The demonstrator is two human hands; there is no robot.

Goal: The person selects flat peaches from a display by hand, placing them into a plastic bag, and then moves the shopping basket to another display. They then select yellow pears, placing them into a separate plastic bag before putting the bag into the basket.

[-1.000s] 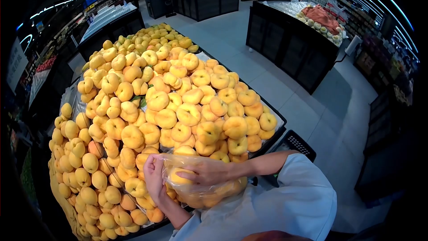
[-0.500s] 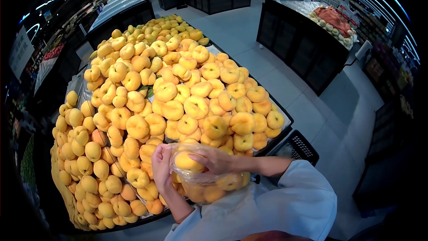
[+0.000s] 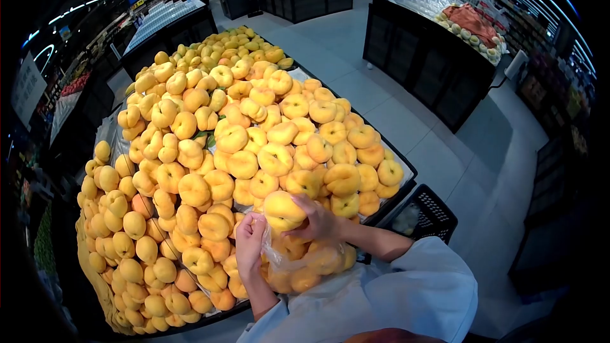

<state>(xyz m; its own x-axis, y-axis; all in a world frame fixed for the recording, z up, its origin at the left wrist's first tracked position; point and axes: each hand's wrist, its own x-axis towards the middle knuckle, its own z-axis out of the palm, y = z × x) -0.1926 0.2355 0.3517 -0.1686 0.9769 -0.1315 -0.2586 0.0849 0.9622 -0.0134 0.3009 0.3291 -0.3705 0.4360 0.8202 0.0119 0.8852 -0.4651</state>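
Note:
My right hand point(image 3: 316, 219) is closed round a flat yellow peach point(image 3: 283, 210) above the mouth of a clear plastic bag point(image 3: 298, 265). Several yellow peaches show through the bag, which hangs close to my body. At the bag's left edge, my left hand point(image 3: 250, 236) pinches the plastic, fingers pressed together. Both hands are over the near edge of a large heap of yellow peaches point(image 3: 275, 159).
A black perforated basket point(image 3: 434, 215) is beside the stand's right corner. Across the grey floor point(image 3: 406, 114) is a dark display point(image 3: 426, 63) with pale fruit and a reddish cloth. More produce stands are farther back.
The peach in my right hand has come up out of the bag and is now uncovered. My left hand has moved slightly right and down, still pinching the plastic.

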